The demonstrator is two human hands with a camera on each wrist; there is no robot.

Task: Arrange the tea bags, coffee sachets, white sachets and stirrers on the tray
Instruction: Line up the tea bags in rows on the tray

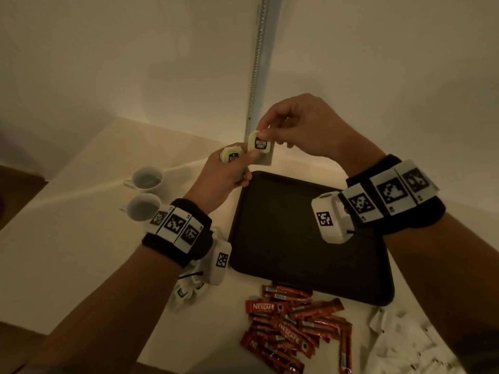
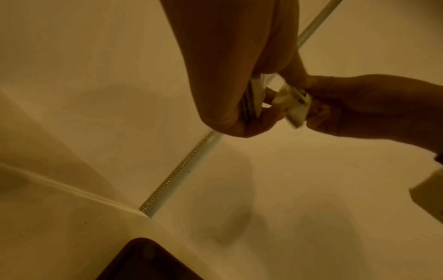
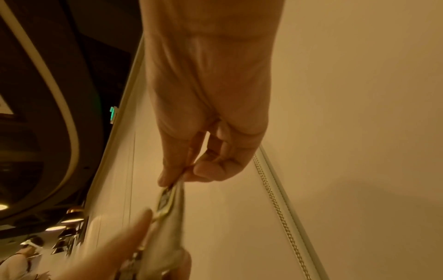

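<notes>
While left hand [image 1: 224, 176] grips tea bags [image 1: 231, 157], right hand [image 1: 299, 128] pinches one.

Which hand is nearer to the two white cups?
Left. The left hand holds tea bags just right of the cups; the right hand is farther right, pinching another tea bag.

Dim, warm yellowish light; soft shadows, wide-angle bending at edges, blurred wrist views.

The tea bag [image 1: 259, 145] in the right hand [image 1: 299, 125] is showing pale green with a black label. The tray [image 1: 310, 238] is looking dark brown. The coffee sachets [image 1: 294, 327] near it are showing red with white lettering. Two cups [image 1: 144, 193] at left are appearing white.
</notes>
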